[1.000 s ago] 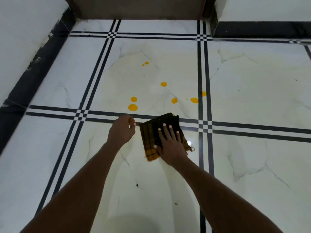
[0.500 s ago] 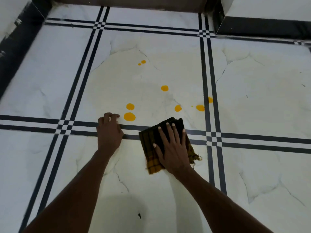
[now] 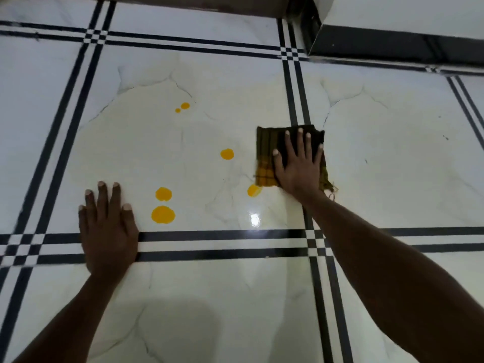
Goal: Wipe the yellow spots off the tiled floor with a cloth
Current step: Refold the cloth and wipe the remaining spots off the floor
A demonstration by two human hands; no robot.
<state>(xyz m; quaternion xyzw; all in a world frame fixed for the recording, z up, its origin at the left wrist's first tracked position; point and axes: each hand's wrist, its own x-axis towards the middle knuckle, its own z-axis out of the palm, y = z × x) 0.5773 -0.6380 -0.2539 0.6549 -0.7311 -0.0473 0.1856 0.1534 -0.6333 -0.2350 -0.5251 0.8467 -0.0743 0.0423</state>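
A folded dark cloth (image 3: 267, 148) with yellow checks lies flat on the white tiled floor (image 3: 204, 284). My right hand (image 3: 298, 166) presses down on it with fingers spread, over the black tile line at the right. Several yellow spots remain on the tile: a small pair far away (image 3: 183, 107), one in the middle (image 3: 227, 154), two large ones (image 3: 163, 205) near my left hand, and one (image 3: 253, 190) touching the cloth's near left corner. My left hand (image 3: 107, 226) rests flat on the floor, fingers apart, holding nothing.
Black double stripes (image 3: 222, 242) cross the floor in a grid. A wall base with a dark skirting band (image 3: 392, 45) runs along the far right. A brown step or door sill (image 3: 196, 3) lies at the far edge.
My right hand has slid the cloth forward and to the right, over the two spots by the black line. My left hand has flattened on the floor, and the view has moved closer.
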